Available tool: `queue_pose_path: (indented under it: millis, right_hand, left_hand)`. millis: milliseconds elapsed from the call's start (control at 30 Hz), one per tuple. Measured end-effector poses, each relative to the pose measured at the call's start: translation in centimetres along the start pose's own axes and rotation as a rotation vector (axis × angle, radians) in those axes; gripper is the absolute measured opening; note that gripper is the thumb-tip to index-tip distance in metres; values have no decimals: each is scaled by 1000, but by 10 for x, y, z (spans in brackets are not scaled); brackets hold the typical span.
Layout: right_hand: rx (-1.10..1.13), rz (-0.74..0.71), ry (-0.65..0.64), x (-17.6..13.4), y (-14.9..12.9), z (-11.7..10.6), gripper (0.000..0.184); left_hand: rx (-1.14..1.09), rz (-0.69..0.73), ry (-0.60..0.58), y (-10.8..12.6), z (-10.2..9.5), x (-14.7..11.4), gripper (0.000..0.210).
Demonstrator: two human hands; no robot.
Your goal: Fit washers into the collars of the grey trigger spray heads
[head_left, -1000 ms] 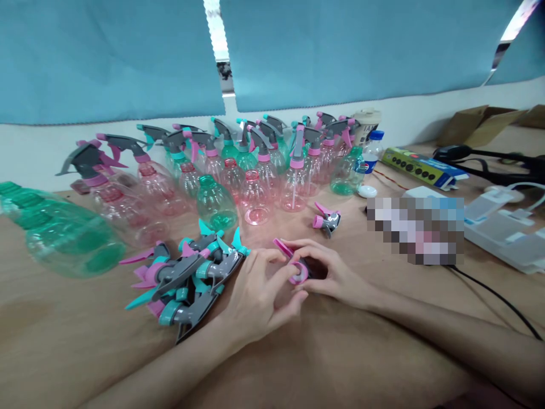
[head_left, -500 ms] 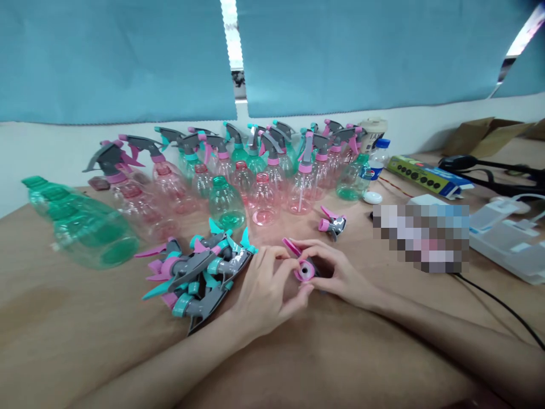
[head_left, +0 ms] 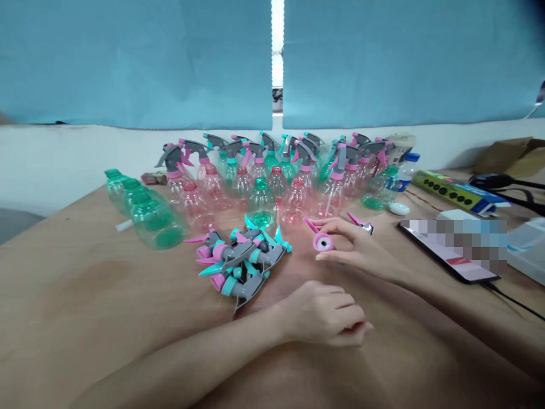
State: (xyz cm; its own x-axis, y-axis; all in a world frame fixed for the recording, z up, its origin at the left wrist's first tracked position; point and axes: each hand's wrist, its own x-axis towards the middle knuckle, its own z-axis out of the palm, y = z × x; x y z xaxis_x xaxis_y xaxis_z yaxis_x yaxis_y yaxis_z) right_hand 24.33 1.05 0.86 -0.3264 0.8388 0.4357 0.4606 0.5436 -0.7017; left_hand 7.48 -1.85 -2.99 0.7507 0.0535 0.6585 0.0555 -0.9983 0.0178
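Gripped a pink spray head [head_left: 322,243] in the right hand [head_left: 357,245], with the opening toward the camera, seemingly to show the inside. Curled the left hand [head_left: 323,315] over the table [head_left: 85,307], palm hidden; could not tell whether empty. Heaped loose heads [head_left: 240,255] alongside, likely for easy reach. Crowded bottles [head_left: 261,204] together beyond. Mostly hid another sprayer [head_left: 366,228] behind the right hand; pixelated part of the phone [head_left: 438,250].

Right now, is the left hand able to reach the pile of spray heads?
Probably yes: the pile of spray heads lies close to the left hand, with nothing visible between them, though the curled hand would need to open.
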Motion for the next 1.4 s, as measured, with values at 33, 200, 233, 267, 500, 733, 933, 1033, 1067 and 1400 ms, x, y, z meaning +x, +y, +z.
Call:
queue_pose_path:
  millis: [33,200,233,267,500,733,933,1033,1067,1400]
  right_hand:
    - [-69,-44,-41,9,-7,3,29]
    - [-202,-234,-132,63,-41,29,28]
    - [-222,-242,-170,73,-46,35,29]
    - [-243,-253,-213,82,-50,40,31]
    - [-426,-305,-323,104,-63,47,42]
    - [-488,-230,-263,71,-46,-23,38]
    - [-571,96,-320,30,-11,-106,35]
    - [-603,193,-351,11,17,-128,37]
    - [-616,203,-329,6,25,-130,31]
    - [-715,125,-142,1,69,-71,35]
  left_hand:
    - [11,5,-13,0,2,-1,30]
    - [50,-139,-99,-2,6,-4,26]
    - [61,-174,-106,-3,6,-4,26]
    - [76,-210,-109,-4,5,-3,26]
    - [146,-388,-123,-9,0,-1,17]
    - [115,-447,-115,-11,-5,2,11]
    - [69,-451,-92,-13,-4,1,18]
    - [52,-457,-71,-13,-4,1,27]
    - [49,-460,-64,-14,-4,1,27]
    - [-17,-534,-31,-19,-6,2,25]
